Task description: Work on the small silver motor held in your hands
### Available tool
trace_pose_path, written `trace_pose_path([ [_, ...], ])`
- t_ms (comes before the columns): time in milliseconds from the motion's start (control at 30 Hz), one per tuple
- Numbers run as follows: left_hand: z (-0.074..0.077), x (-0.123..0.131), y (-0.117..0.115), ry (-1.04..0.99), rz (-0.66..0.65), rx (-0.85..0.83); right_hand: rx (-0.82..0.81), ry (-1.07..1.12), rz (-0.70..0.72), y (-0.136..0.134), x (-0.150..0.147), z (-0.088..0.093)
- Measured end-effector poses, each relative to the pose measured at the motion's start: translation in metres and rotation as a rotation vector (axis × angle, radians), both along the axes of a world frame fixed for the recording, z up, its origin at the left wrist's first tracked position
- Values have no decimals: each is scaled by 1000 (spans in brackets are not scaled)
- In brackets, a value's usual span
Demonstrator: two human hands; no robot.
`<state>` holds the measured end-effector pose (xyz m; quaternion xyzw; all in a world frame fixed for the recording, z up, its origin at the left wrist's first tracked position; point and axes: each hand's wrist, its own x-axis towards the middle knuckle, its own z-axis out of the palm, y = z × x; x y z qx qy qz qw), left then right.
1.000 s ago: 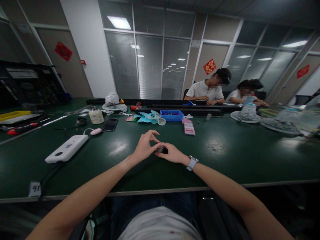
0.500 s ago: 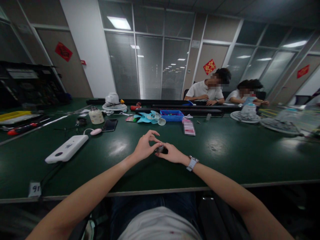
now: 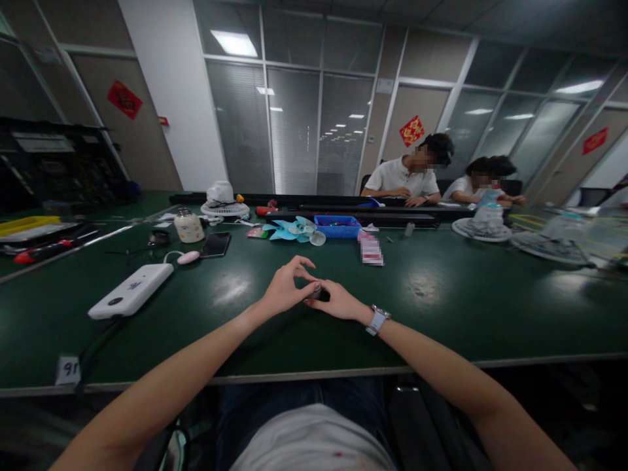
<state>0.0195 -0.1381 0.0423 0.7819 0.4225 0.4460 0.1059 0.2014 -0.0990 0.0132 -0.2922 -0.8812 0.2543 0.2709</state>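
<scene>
A small dark, round object [image 3: 314, 292] sits low over the green table [image 3: 275, 347], between my two hands. My right hand [image 3: 341, 301] is curled round it from the right, thumb at its near side. From the left, my left hand [image 3: 287, 286] reaches its thumb to the object's top, with the index finger raised and curved above. The fingers partly cover the object, so its full shape cannot be made out.
Beyond my hands lie blue fan blades [image 3: 289, 230], a blue tray [image 3: 337, 227] and a pink-and-white packet [image 3: 371, 250]. To the left are a white power strip [image 3: 132, 292], a phone [image 3: 216, 245] and a bottle [image 3: 189, 226]. Two people sit across the table.
My left thumb has shifted slightly on top of the small object. Both hands otherwise stay in place. Across the table, a person's head has turned a little.
</scene>
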Motion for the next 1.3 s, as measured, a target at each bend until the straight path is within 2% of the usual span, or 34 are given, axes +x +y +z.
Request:
trace_pose_path([
  [267,0,1,0,5,-14,-6,1,21,10,0,-1,-1],
  [833,-4,1,3,-127,22,-84,1,8,-6,-2,-1,2],
  [1300,-2,3,-1,-93,-51,-79,-21,15,-2,-2,-1,1],
])
